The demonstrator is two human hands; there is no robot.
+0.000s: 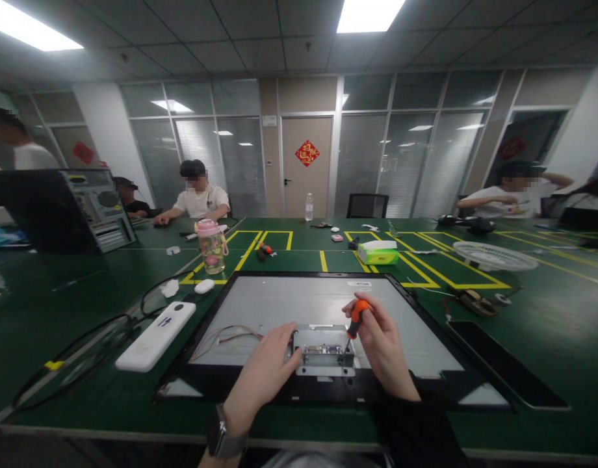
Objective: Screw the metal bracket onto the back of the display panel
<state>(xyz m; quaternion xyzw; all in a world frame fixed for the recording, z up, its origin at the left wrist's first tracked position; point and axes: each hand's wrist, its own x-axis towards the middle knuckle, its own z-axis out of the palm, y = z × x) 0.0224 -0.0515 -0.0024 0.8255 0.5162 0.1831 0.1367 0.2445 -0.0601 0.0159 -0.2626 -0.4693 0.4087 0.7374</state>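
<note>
Green counter (306, 263): outstretched left hand (266, 365) touches bracket (323, 371) left side, right hand (379, 339) grips likely light, stiff screwdriver (357, 318) at bracket's right, handle best hold.

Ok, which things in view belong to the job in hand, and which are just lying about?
Likely in the job:
- orange-and-black screwdriver, in the right hand
- metal housing with circuit board, left hand at its left end
- large flat panel beneath

Apparently just lying about:
- pink-lidded bottle
- white oblong device
- green pack
- clear bottle
</note>
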